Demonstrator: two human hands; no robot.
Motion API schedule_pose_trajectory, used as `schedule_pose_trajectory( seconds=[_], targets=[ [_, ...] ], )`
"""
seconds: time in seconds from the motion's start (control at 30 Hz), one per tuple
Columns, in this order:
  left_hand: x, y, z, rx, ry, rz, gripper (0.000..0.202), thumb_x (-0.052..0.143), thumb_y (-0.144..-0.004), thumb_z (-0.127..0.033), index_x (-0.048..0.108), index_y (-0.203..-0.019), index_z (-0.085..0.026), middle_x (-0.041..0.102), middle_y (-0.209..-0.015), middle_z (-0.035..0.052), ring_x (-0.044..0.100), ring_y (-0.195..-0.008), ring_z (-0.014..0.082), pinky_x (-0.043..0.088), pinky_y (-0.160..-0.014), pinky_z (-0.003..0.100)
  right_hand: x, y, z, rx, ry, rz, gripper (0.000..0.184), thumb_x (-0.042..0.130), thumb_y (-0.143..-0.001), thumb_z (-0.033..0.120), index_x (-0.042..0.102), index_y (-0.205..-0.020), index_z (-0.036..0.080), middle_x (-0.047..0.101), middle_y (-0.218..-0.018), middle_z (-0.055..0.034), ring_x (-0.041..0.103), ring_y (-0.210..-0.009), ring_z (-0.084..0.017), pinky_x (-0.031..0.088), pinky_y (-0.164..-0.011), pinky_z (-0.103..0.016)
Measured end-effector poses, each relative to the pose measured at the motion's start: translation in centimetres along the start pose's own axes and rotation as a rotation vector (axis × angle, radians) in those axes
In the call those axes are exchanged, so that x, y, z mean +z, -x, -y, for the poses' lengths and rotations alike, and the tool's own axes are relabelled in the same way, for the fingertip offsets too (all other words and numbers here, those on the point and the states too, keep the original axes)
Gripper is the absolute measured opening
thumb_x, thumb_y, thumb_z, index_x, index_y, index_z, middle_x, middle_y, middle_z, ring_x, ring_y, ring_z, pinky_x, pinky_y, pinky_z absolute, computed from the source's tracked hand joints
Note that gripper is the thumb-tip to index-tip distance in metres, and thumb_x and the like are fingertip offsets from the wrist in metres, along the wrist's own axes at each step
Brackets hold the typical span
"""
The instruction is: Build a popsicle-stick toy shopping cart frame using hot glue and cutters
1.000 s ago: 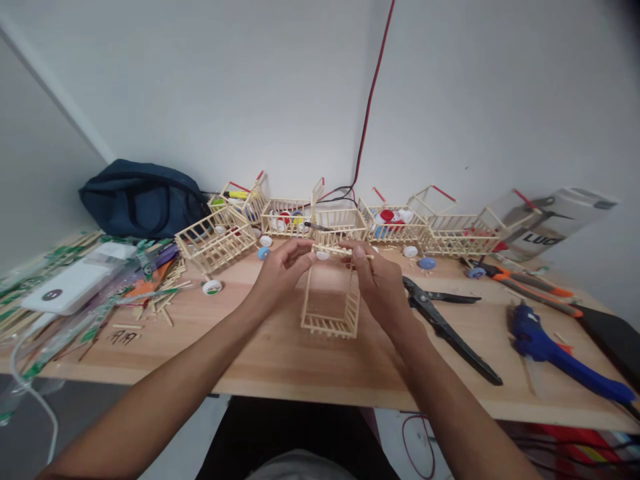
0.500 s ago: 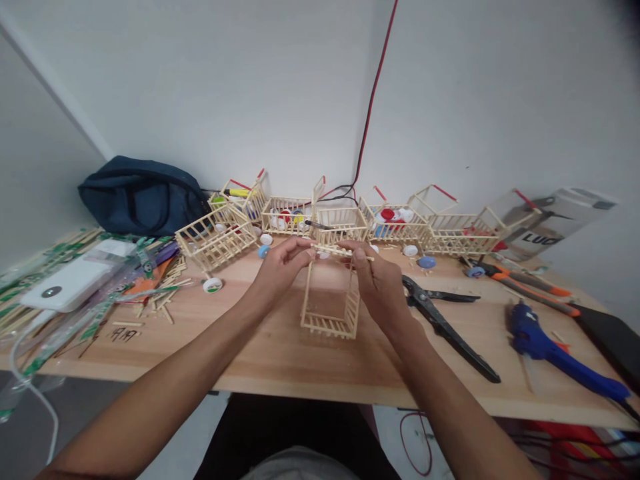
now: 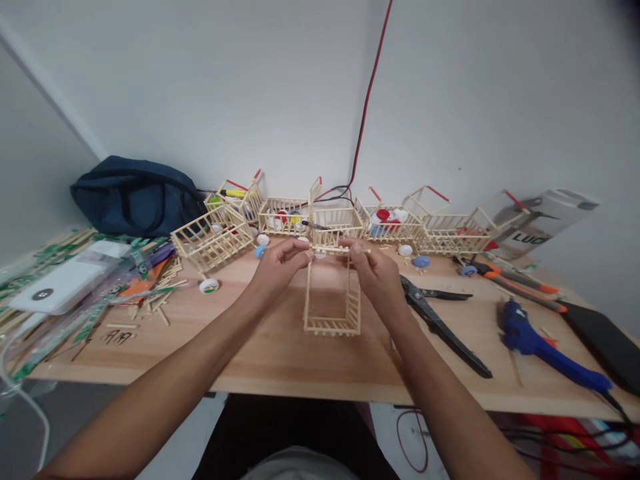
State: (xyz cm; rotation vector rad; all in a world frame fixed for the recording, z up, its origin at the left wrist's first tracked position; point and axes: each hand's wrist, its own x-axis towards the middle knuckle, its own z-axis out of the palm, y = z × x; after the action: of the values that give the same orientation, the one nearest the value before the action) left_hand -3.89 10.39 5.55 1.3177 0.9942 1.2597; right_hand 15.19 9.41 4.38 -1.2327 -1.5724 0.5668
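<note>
My left hand (image 3: 278, 267) and my right hand (image 3: 376, 275) each pinch one end of a thin wooden stick (image 3: 340, 250), held level across the top of an unfinished stick basket (image 3: 333, 308). The basket stands on the wooden table (image 3: 280, 353) between my wrists, its slatted front wall towards me. Both hands have their fingers closed on the stick. Black pliers (image 3: 440, 319) lie just right of my right hand.
A row of finished stick baskets (image 3: 345, 223) with bottle caps lines the wall. A blue glue gun (image 3: 543, 345) and orange cutters (image 3: 515, 280) lie at the right. A dark bag (image 3: 135, 195), a power bank (image 3: 55, 285) and loose sticks fill the left.
The hands and stick stay on top of the basket. The view has shifted slightly, so everything sits a little to the left.
</note>
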Motion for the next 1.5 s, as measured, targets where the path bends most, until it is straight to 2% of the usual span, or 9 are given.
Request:
schedule_pose_trajectory(
  seconds=[0.2, 0.33, 0.47, 0.6, 0.8, 1.0, 1.5],
  targets=[
    [-0.1, -0.4, 0.5, -0.083, 0.097, -0.029, 0.03, 0.075, -0.068, -0.037, 0.069, -0.087, -0.015, 0.067, -0.086, 0.0029, 0.061, -0.083, 0.0149, 0.047, -0.087, 0.032, -0.2, -0.2, -0.6, 0.013, 0.039, 0.054, 0.063, 0.036, -0.09, 0.067, 0.068, -0.11, 0.018, 0.074, -0.1, -0.0086, 0.069, -0.089, -0.024, 0.051, -0.08, -0.035],
    [-0.3, -0.6, 0.7, -0.109, 0.106, -0.016, 0.03, 0.076, -0.068, -0.037, 0.07, -0.086, -0.014, 0.068, -0.085, 0.0041, 0.061, -0.083, 0.0152, 0.047, -0.087, 0.032, -0.1, -0.2, -1.4, 0.09, 0.018, 0.124, 0.065, 0.029, -0.09, 0.07, 0.066, -0.112, 0.021, 0.073, -0.099, -0.0076, 0.068, -0.091, -0.024, 0.051, -0.077, -0.035],
    [-0.5, -0.7, 0.9, -0.112, 0.101, -0.025, 0.032, 0.076, -0.067, -0.037, 0.071, -0.088, -0.014, 0.068, -0.088, 0.0046, 0.061, -0.084, 0.0155, 0.047, -0.087, 0.033, -0.1, -0.2, -1.7, 0.136, 0.008, 0.173, 0.066, 0.027, -0.089, 0.073, 0.067, -0.095, 0.02, 0.073, -0.086, -0.0071, 0.068, -0.085, -0.023, 0.049, -0.075, -0.034],
    [-0.5, -0.7, 1.0, -0.109, 0.133, -0.012, 0.029, 0.078, -0.066, -0.037, 0.072, -0.084, -0.015, 0.068, -0.084, 0.0028, 0.061, -0.081, 0.0139, 0.048, -0.086, 0.031, -0.1, -0.2, -1.6, 0.127, 0.042, 0.141, 0.07, 0.025, -0.088, 0.075, 0.068, -0.081, 0.02, 0.072, -0.082, -0.0077, 0.066, -0.084, -0.023, 0.047, -0.073, -0.032],
    [-0.2, -0.5, 0.9, -0.092, 0.107, 0.002, 0.026, 0.079, -0.065, -0.038, 0.074, -0.076, -0.016, 0.069, -0.08, 0.0021, 0.06, -0.077, 0.0138, 0.05, -0.083, 0.03, -0.1, -0.1, -1.5, 0.123, 0.032, 0.069, 0.071, 0.025, -0.087, 0.076, 0.066, -0.075, 0.02, 0.071, -0.078, -0.0072, 0.065, -0.078, -0.022, 0.045, -0.068, -0.031],
    [-0.1, -0.3, 0.7, -0.09, 0.093, 0.002, 0.026, 0.079, -0.064, -0.039, 0.074, -0.076, -0.016, 0.07, -0.081, 0.0025, 0.061, -0.079, 0.0149, 0.05, -0.085, 0.032, 0.0, -0.1, -1.6, 0.129, 0.049, 0.053, 0.073, 0.023, -0.086, 0.078, 0.063, -0.068, 0.02, 0.069, -0.073, -0.0071, 0.063, -0.074, -0.021, 0.044, -0.065, -0.031],
    [0.0, -0.3, 0.5, -0.121, 0.078, -0.028, 0.027, 0.079, -0.06, -0.04, 0.074, -0.071, -0.017, 0.069, -0.08, 0.0038, 0.061, -0.079, 0.0165, 0.05, -0.083, 0.032, 0.1, -0.2, -2.2, 0.139, 0.067, 0.053, 0.071, 0.026, -0.087, 0.076, 0.068, -0.074, 0.02, 0.071, -0.073, -0.0075, 0.065, -0.073, -0.022, 0.046, -0.063, -0.031]
  ],
)
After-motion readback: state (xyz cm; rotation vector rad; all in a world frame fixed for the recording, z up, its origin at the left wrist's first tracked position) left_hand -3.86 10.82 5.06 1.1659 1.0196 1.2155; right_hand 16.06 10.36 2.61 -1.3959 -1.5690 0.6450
